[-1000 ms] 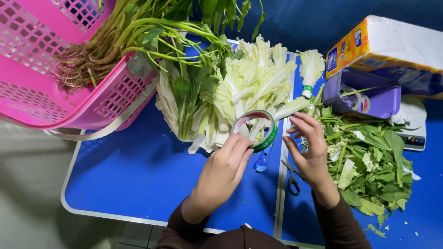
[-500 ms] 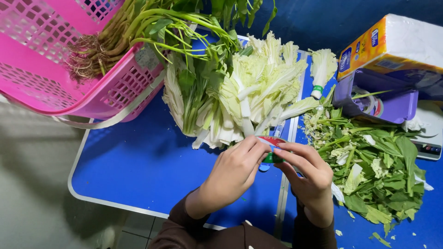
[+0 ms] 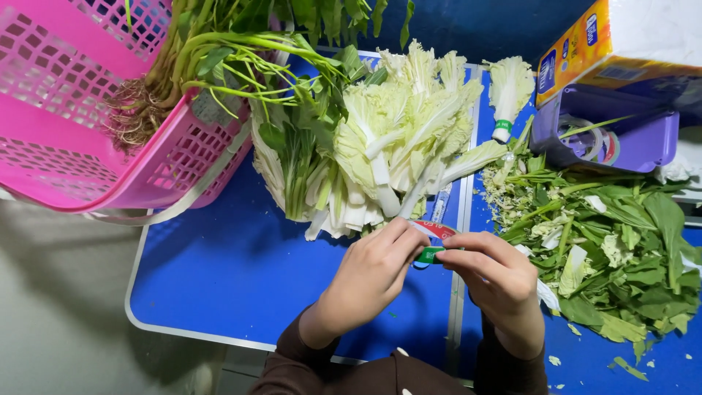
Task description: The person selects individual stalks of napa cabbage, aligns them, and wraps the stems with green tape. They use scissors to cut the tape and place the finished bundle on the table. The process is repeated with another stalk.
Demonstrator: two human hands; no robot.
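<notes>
My left hand (image 3: 369,274) and my right hand (image 3: 497,274) meet over the blue table (image 3: 234,278), both pinching a small roll of red and green tape (image 3: 433,241) between the fingertips. Just beyond the hands lies a pile of pale cabbage and green-stemmed leaves (image 3: 365,146). A single cabbage bundle bound with a green band (image 3: 507,91) lies further back. Most of the tape roll is hidden by my fingers.
A pink plastic basket (image 3: 66,124) with rooted greens (image 3: 190,66) stands at the left. Loose green trimmings (image 3: 614,241) cover the right side. A purple tray (image 3: 607,132) and a yellow-and-white pack (image 3: 621,36) sit at the back right. The table's near edge (image 3: 190,333) runs below my arms.
The tape roll was held up open as a ring; now both hands have closed together around it, lower and nearer to me. The view has shifted slightly.
</notes>
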